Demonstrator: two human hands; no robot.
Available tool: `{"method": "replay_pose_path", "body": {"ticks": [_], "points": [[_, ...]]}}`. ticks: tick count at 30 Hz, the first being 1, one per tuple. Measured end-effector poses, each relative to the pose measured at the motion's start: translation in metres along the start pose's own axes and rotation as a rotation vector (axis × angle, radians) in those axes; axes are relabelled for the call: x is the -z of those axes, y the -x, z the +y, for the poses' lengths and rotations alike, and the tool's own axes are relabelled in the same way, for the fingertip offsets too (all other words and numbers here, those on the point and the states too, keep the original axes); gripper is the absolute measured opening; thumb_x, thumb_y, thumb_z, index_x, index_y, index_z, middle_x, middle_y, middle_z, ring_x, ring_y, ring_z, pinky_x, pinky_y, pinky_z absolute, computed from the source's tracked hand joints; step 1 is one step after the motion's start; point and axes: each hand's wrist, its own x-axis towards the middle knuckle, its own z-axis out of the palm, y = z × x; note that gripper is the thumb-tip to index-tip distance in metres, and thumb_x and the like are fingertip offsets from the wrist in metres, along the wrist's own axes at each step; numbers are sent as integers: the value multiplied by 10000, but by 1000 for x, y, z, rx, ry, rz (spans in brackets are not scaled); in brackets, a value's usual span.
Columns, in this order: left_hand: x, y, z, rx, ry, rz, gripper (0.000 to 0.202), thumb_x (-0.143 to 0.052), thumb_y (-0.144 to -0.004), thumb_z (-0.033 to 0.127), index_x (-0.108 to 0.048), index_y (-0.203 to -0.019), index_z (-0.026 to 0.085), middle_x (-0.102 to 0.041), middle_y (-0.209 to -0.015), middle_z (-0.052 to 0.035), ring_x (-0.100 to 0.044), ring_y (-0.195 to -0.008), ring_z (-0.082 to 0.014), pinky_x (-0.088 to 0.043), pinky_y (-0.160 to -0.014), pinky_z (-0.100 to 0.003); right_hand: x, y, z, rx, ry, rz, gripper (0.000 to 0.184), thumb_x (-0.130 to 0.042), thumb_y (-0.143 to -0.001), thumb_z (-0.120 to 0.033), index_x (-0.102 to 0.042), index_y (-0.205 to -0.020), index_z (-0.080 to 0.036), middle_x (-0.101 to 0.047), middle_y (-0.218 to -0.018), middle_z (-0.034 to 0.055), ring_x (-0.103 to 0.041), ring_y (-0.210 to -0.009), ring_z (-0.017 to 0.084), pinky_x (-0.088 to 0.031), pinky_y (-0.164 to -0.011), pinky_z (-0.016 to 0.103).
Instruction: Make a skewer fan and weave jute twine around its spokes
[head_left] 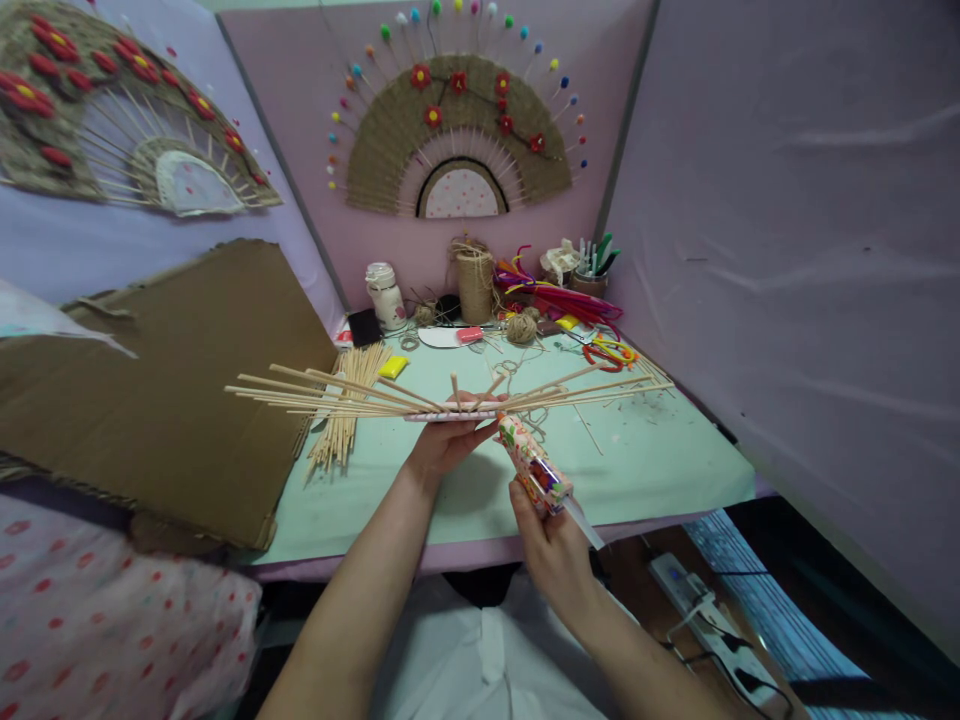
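Observation:
My left hand (448,440) grips from below a flat half-round card base (450,414) with several wooden skewers (315,392) fanned out to both sides, held level above the pale green table (660,450). My right hand (551,535) is closed round a glue gun (529,462) wrapped in floral paper. Its nozzle points up at the right end of the card base, touching or nearly touching it. A clear glue stick pokes out of the gun's rear.
A loose bundle of skewers (346,405) lies at the table's left by a large cardboard sheet (172,390). At the back stand a twine spool (475,283), a white jar (385,295), pipe cleaners (559,295) and scissors (611,352). Finished fans (457,140) hang on the walls. A power strip (694,600) lies on the floor.

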Motion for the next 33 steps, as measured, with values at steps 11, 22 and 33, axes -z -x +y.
{"method": "replay_pose_path", "body": {"ticks": [11,22,33], "points": [[2,0,-1,-7,-48,-2,226,-731,-633,94,-646,-824,178,-657,-1058,-46,-583,-1109,-273,-433,-964,-424,1,-3,-18,60,-14,-39,275,-491,-884,-419,-627,-894,-181,-652,-785,60,-602,-750,202,-476,-652,291],[0,-1,-2,-9,-41,10,233,-726,-620,79,-638,-809,182,-662,-1067,-61,-496,-1226,-313,-378,-1013,-488,1,-2,-23,65,-19,-46,223,-497,-881,-383,-600,-926,-191,-629,-810,50,-588,-805,204,-473,-703,300],[-5,-1,-1,8,-74,3,241,-760,-595,100,-631,-785,173,-653,-1082,-57,-538,-1178,-292,-402,-1004,-443,0,-3,-28,74,-37,-4,272,-474,-870,-449,-621,-836,-223,-619,-723,46,-581,-725,206,-482,-663,315]]}}
